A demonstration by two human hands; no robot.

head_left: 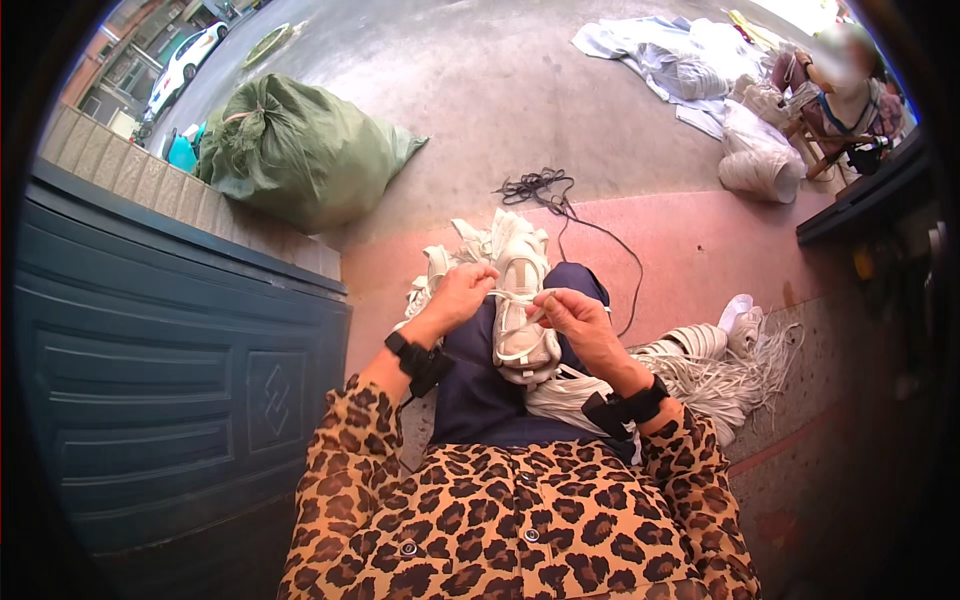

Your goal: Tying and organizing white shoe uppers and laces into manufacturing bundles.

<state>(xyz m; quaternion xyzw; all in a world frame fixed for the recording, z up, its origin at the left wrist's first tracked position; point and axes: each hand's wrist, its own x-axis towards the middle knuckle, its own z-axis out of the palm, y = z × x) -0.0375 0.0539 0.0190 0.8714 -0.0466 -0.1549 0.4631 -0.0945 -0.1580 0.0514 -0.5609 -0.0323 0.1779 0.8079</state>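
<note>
A cream-white shoe [523, 345] rests lengthwise on my lap, between my thighs in dark blue trousers. My left hand [460, 298] is closed at the shoe's left side, its fingers pinching a white shoelace [513, 296] that runs across the shoe's upper part. On the shoe's right side my right hand [577, 318] holds the lace between thumb and fingertips, and a loop of it hangs below them. More pale shoes [470, 240] lie in a heap just beyond my knees. By my right thigh spreads a thick bundle of loose white laces [710, 385].
Stacked white shoe parts [690, 343] lie beside the laces. A tangled black cord [540, 188] is on the floor ahead. A full green sack [300, 150] stands front left, near a blue panelled door [180, 370]. Far right, a person sits by white cloth bundles [755, 150].
</note>
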